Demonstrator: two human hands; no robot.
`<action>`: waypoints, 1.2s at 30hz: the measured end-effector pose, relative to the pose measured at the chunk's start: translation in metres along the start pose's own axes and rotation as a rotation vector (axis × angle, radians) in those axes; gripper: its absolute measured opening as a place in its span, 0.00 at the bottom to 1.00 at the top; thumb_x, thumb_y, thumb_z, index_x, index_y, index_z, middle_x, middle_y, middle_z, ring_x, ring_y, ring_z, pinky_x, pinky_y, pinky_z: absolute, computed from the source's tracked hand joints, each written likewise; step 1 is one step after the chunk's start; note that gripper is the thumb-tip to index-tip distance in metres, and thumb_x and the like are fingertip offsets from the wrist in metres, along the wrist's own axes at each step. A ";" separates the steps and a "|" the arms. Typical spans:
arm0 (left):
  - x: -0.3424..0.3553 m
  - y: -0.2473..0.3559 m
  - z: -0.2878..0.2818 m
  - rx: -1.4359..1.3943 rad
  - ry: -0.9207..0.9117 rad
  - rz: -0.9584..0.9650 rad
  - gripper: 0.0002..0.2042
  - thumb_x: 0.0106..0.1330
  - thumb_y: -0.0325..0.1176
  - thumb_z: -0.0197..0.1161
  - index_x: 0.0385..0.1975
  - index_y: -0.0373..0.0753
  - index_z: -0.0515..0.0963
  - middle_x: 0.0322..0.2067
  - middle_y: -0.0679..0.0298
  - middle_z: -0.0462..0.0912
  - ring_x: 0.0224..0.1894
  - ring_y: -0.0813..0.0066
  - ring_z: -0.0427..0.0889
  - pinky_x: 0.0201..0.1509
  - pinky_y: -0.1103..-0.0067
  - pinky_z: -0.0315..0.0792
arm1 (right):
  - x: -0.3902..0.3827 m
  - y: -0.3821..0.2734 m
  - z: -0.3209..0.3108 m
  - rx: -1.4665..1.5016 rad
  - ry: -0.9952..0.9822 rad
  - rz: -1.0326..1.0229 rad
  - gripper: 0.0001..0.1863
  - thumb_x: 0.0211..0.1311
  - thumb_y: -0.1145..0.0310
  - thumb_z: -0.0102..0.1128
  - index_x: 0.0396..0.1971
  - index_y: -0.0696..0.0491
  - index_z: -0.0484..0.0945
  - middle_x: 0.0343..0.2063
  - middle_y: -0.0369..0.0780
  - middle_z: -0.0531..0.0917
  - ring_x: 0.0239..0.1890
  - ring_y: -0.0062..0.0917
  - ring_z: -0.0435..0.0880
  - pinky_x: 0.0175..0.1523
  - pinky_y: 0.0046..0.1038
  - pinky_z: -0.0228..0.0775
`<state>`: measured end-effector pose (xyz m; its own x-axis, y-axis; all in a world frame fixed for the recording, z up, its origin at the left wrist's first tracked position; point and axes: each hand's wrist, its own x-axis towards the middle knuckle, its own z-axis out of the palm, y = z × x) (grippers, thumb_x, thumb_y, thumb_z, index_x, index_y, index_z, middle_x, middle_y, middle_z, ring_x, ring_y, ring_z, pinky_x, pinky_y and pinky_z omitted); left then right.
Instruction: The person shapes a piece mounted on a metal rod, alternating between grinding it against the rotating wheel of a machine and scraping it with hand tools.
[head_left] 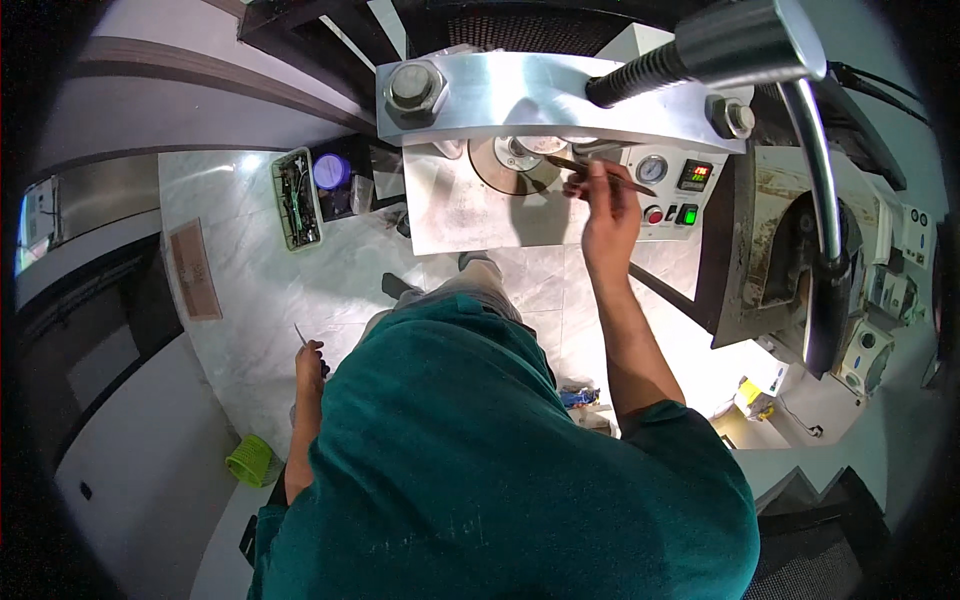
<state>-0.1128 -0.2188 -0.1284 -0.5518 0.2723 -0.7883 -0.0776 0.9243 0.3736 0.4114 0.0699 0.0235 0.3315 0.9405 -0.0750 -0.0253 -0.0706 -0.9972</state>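
My right hand (608, 212) is closed around a slim dark brown stick-like tool (566, 163). Its tip reaches to the round metal fitting (517, 153) in the middle of a press-like machine's pale plate (440, 215); whether it touches is unclear. Down at my left side, my left hand (310, 362) grips a thin, pointed metal tool (300, 334) whose dark end shows below the fingers. The exact kind of either tool is too small to make out. Above the fitting spans a thick metal crossbar (500, 95) with large bolts.
Right of the plate is a control panel (660, 200) with a gauge, display, red button and green switch. A bent metal lever (815, 160) rises over it. On the floor stand a tool tray (297, 200), a purple-lidded tub (331, 172) and a green basket (254, 462).
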 end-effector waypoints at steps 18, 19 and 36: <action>0.008 -0.054 -0.001 0.122 -0.072 0.150 0.15 0.67 0.41 0.53 0.41 0.37 0.80 0.18 0.69 0.66 0.15 0.76 0.65 0.17 0.75 0.62 | 0.058 0.013 0.025 -1.002 -0.459 -0.627 0.14 0.59 0.75 0.63 0.46 0.56 0.80 0.42 0.51 0.82 0.46 0.52 0.81 0.52 0.46 0.74; 0.006 -0.057 -0.001 0.074 -0.056 0.103 0.15 0.67 0.41 0.53 0.40 0.36 0.80 0.18 0.68 0.67 0.15 0.75 0.66 0.17 0.75 0.62 | 0.056 0.016 0.024 -1.003 -0.462 -0.628 0.14 0.59 0.75 0.63 0.46 0.56 0.80 0.42 0.51 0.82 0.46 0.52 0.81 0.52 0.46 0.74; 0.000 -0.015 0.007 0.064 -0.050 0.059 0.14 0.70 0.41 0.53 0.43 0.39 0.79 0.22 0.71 0.64 0.16 0.81 0.61 0.17 0.79 0.59 | 0.061 0.015 0.019 -0.899 -0.557 -0.412 0.14 0.61 0.74 0.61 0.48 0.54 0.81 0.42 0.50 0.84 0.46 0.51 0.82 0.52 0.46 0.75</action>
<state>-0.1055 -0.2304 -0.1370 -0.5113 0.3382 -0.7901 0.0077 0.9211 0.3893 0.4135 0.1321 0.0036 -0.3135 0.9485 0.0458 0.7496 0.2768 -0.6013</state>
